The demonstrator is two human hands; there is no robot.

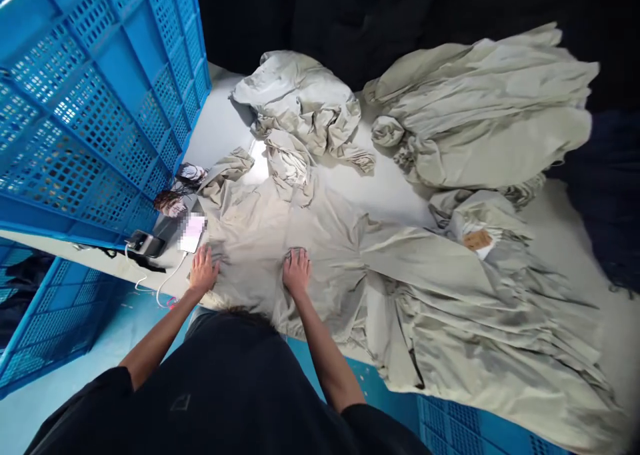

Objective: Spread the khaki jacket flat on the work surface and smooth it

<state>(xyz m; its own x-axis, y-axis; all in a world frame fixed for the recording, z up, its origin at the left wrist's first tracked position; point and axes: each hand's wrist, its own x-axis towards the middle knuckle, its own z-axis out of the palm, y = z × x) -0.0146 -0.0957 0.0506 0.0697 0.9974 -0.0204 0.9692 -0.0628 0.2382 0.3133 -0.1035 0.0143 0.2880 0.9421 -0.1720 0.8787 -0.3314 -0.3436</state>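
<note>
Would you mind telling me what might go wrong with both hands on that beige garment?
The left hand sits beside the phone and a white cable; a sweep might snag the cable and drag the phone. The cloth on the right drapes over the table edge, so it might slide off.

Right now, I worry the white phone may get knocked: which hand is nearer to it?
Left. The left hand rests on the beige garment just beside the white phone, toward the person; the right hand rests on the garment farther right, well apart from it.
</note>
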